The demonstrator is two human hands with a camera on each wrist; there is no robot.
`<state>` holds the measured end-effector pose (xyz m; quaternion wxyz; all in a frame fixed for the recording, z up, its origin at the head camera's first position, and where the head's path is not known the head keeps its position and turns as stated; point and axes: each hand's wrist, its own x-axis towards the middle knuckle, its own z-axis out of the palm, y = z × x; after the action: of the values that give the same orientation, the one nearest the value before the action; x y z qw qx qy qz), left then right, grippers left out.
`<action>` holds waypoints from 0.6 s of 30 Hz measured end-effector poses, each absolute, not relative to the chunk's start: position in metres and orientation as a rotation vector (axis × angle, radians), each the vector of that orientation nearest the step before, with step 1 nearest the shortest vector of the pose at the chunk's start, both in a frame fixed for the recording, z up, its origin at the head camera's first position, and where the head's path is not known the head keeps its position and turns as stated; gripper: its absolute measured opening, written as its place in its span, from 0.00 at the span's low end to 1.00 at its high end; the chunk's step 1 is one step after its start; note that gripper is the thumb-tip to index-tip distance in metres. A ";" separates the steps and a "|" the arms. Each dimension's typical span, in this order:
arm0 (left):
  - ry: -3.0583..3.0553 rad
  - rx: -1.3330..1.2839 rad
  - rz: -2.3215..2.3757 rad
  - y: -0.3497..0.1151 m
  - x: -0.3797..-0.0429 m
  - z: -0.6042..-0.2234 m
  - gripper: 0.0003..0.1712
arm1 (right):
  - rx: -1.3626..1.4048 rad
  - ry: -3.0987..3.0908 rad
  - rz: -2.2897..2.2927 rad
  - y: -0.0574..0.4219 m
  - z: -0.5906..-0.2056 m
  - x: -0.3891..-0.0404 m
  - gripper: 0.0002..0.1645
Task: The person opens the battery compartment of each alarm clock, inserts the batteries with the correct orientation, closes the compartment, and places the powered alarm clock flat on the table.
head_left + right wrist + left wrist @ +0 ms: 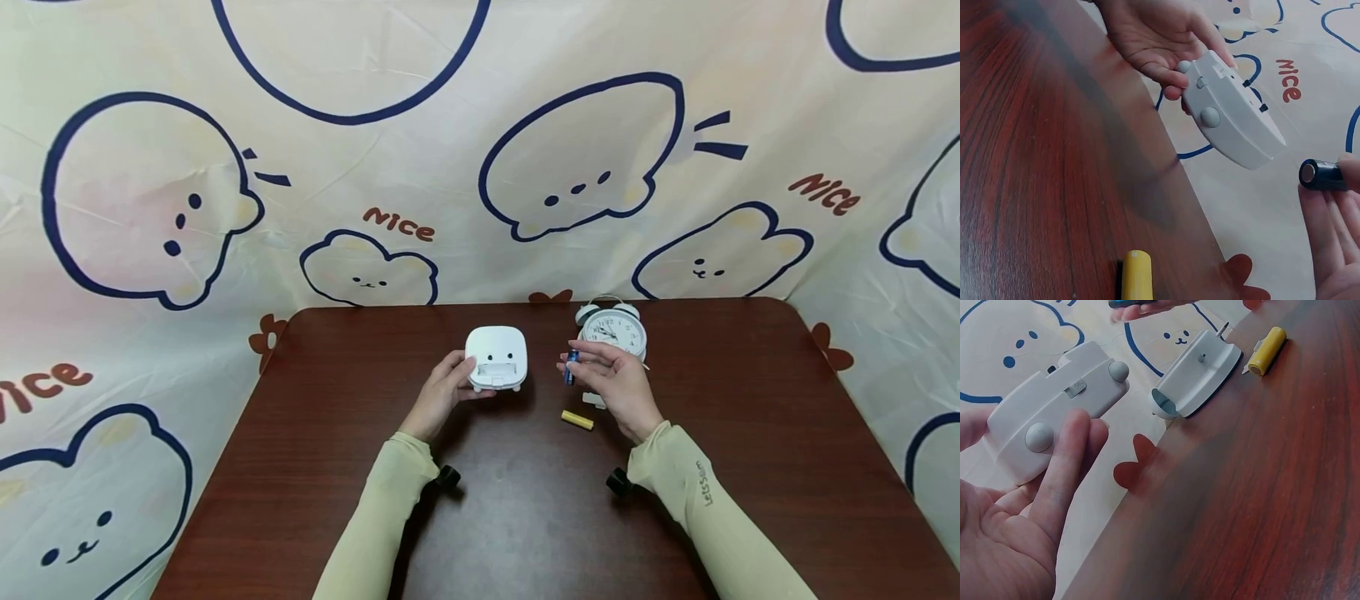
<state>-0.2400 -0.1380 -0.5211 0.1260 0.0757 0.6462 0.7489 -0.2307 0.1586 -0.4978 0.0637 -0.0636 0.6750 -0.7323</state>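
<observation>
Left hand (441,397) fingers grip white device (496,358); right hand (617,385) pinches blue battery (572,365); sleeve (697,492) reads "Let'Slim".

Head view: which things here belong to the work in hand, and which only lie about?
In hand:
- white device, held by the left hand
- blue battery, pinched by the right hand

Lying about:
- yellow battery on the table
- white alarm clock
</observation>
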 end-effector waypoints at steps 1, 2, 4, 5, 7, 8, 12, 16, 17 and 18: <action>1.882 0.220 2.177 -0.138 -0.240 -0.521 0.24 | -0.207 2.045 -2.219 0.159 -0.498 -0.230 0.29; 1.885 0.219 2.174 -0.138 -0.240 -0.521 0.24 | -0.221 2.050 -2.229 0.158 -0.498 -0.229 0.29; 1.890 0.217 2.166 -0.139 -0.240 -0.521 0.24 | -0.248 2.064 -2.246 0.158 -0.497 -0.228 0.30; 1.891 0.217 2.162 -0.139 -0.240 -0.522 0.23 | -0.259 2.071 -2.254 0.158 -0.497 -0.227 0.29; 1.891 0.219 2.156 -0.139 -0.240 -0.522 0.23 | -0.273 2.090 -2.261 0.158 -0.496 -0.226 0.29; 1.892 0.220 2.155 -0.139 -0.240 -0.522 0.23 | -0.275 2.098 -2.260 0.158 -0.495 -0.226 0.29; 1.896 0.223 2.149 -0.139 -0.240 -0.523 0.23 | -0.281 2.096 -2.255 0.159 -0.495 -0.226 0.28; 1.896 0.220 2.152 -0.139 -0.240 -0.523 0.23 | -0.286 2.050 -2.275 0.158 -0.496 -0.227 0.27; 1.896 0.218 2.152 -0.139 -0.240 -0.523 0.23 | -0.287 2.044 -2.279 0.158 -0.497 -0.227 0.27; 1.896 0.216 2.152 -0.139 -0.240 -0.523 0.23 | -0.286 2.039 -2.281 0.158 -0.496 -0.227 0.26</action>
<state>-0.2400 -0.1388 -0.5228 0.1321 0.0745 0.6534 0.7417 -0.2269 0.1582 -0.4965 0.0342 -0.0930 0.6632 -0.7419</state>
